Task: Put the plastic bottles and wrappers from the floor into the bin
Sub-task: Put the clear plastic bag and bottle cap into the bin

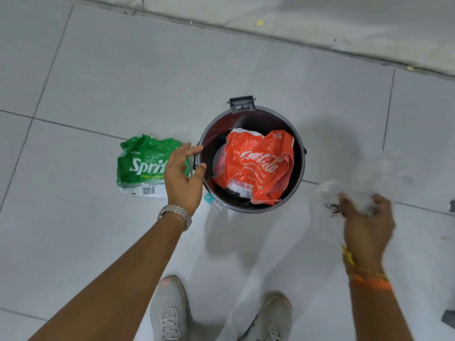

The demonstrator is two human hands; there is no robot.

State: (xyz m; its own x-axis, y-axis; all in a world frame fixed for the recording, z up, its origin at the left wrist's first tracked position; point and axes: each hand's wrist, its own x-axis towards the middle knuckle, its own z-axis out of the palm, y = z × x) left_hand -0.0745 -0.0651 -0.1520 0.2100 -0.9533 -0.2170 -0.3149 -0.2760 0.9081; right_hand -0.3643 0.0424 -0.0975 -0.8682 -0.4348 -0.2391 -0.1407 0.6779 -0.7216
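Note:
A round dark bin [301, 166] stands open on the tiled floor. Inside it lies a crumpled red Coca-Cola wrapper [256, 166]. A green Sprite wrapper [142, 163] lies on the floor just left of the bin. My left hand [183, 173] hovers over the gap between the Sprite wrapper and the bin's rim, fingers apart, holding nothing. My right hand [364, 217], blurred by motion, is right of the bin and closed on a clear plastic wrapper [330, 193]. A clear bottle with a blue label [210, 199] peeks out beside the bin's near left side.
My two grey shoes [170, 308] stand just in front of the bin. A raised pale ledge [320, 23] runs along the far side. Small dark objects [449, 318] sit at the right edge. Bare tiles surround the bin.

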